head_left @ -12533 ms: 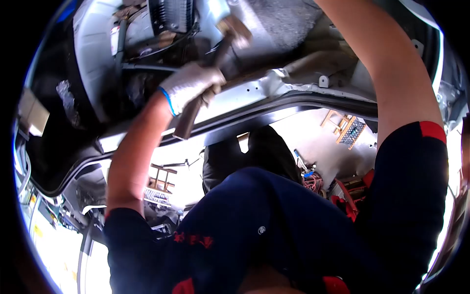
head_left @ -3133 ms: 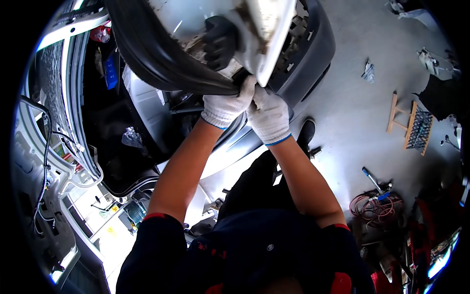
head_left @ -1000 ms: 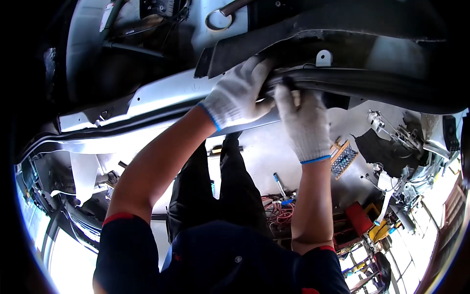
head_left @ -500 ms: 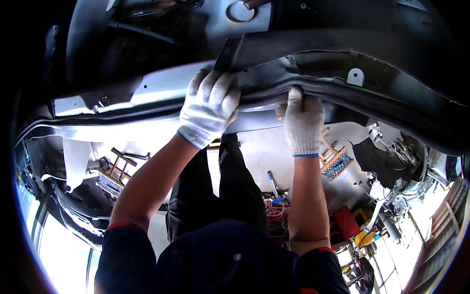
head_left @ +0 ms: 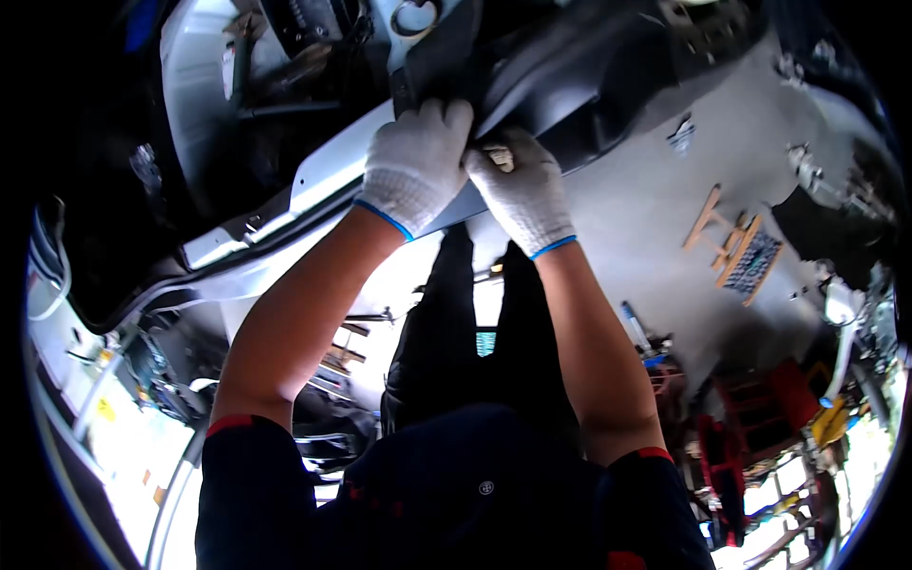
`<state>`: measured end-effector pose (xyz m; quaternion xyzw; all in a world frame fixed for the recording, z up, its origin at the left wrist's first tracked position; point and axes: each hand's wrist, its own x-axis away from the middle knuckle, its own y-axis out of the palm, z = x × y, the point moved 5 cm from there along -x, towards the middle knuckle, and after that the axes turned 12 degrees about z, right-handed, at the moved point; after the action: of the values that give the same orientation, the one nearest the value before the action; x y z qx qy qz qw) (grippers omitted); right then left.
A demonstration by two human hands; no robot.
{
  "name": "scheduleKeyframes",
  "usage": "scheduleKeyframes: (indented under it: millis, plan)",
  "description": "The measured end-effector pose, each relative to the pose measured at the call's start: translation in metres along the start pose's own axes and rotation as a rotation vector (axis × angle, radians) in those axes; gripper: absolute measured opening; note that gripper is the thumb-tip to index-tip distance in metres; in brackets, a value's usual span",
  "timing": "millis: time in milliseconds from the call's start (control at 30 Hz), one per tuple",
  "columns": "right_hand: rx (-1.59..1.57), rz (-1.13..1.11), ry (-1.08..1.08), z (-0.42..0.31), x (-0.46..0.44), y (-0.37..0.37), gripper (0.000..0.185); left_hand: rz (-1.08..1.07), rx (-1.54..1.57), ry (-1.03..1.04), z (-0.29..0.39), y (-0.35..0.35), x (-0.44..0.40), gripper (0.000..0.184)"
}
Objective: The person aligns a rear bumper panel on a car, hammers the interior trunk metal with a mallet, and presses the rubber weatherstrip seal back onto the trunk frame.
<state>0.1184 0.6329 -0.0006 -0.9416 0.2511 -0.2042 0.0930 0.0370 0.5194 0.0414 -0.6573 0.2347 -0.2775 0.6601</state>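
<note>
A black rubber seal [head_left: 271,245] runs along the edge of a pale car body panel [head_left: 332,161]. My left hand [head_left: 416,160], in a white knit glove with a blue cuff, is closed over this edge, its fingertips partly hidden beside a black liner [head_left: 435,66]. Just to its right, my right hand [head_left: 524,190] wears a matching glove. Its fingers are curled tight at the same edge, closed on the seal, though the gripped part is mostly hidden. Dark, glossy trim [head_left: 579,95] extends beyond the right hand.
Below lies a grey floor [head_left: 646,180] with a wooden-framed stand [head_left: 746,252] to the right. Red equipment [head_left: 760,408] and a yellow part [head_left: 829,423] are at the lower right. A round hole [head_left: 415,17] shows in the body at the top.
My view has turned, so the panel edge now slants up to the right. My right hand has come closer to my left hand, and both remain closed at the edge.
</note>
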Motion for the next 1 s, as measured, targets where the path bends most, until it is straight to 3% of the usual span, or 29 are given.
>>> scheduleKeyframes:
  millis: [100, 200, 433, 533, 600, 667, 700, 800, 900, 1000]
  plan:
    - [-0.214, 0.019, 0.162, 0.034, 0.005, 0.014, 0.030, -0.023, 0.021, 0.104, -0.004, -0.002, -0.010, 0.037]
    - [-0.294, -0.009, 0.127, 0.042, 0.008, 0.013, 0.026, -0.256, 0.065, 0.073, -0.011, -0.010, -0.020, 0.036]
    - [-0.458, -0.087, 0.135, 0.067, 0.005, 0.009, 0.025, -0.398, 0.286, 0.070, -0.004, -0.012, -0.035, 0.034]
    - [-0.431, -0.094, 0.102, 0.061, 0.000, 0.000, 0.024, -0.542, 0.027, 0.062, -0.001, -0.011, -0.039, 0.023]
    - [-0.389, -0.067, 0.064, 0.058, 0.000, -0.005, 0.026, -0.548, 0.004, 0.034, 0.008, -0.009, -0.035, 0.022]
    - [-0.404, -0.083, 0.080, 0.061, 0.002, -0.004, 0.026, -0.498, -0.313, 0.084, -0.001, 0.005, -0.028, 0.037]
    - [-0.407, -0.101, 0.087, 0.062, 0.002, -0.003, 0.025, -0.295, -0.203, 0.073, 0.013, 0.000, -0.026, 0.038]
    - [-0.462, -0.088, 0.028, 0.066, 0.001, -0.002, 0.024, -0.281, -0.171, 0.084, 0.016, 0.000, -0.026, 0.037]
    - [-0.494, -0.100, 0.041, 0.067, 0.000, -0.006, 0.023, -0.261, -0.333, 0.183, 0.024, 0.003, -0.020, 0.035]
    - [-0.525, -0.139, 0.077, 0.068, 0.003, -0.010, 0.023, -0.351, -0.495, 0.050, 0.032, 0.008, -0.021, 0.027]
